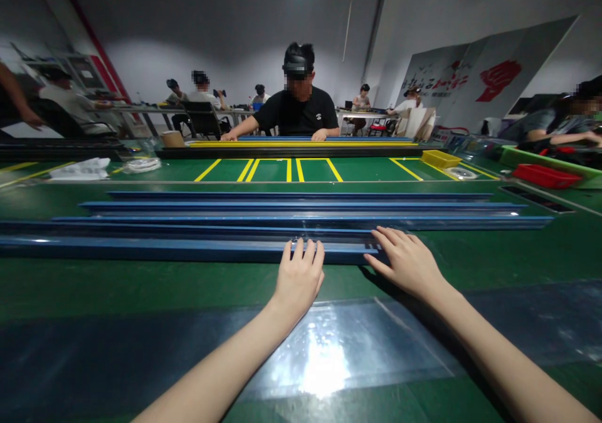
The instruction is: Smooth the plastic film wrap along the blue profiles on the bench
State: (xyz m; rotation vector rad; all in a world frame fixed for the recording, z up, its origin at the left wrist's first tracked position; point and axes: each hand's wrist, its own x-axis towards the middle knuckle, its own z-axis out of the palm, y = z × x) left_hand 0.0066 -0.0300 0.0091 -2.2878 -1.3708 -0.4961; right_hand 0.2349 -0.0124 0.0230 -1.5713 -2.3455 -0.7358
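Resting palm-down on the nearest blue rail [141,249], the left hand [300,278] lies flat with its fingers straight and together, the tips on the rail's top face, not closed around it. The right hand [407,263] is likewise unclenched, its fingers spread over the rail's right end. This rail lies crosswise on the green table [94,285], just in front of the other blue rails [301,206], which lie side by side behind it. A clear plastic sheet [329,348] lies flat under both forearms. Across the table, a person in a black shirt [298,106] has both hands on another long strip; a yellow tray [441,158] and a red tray [540,175] sit far right.
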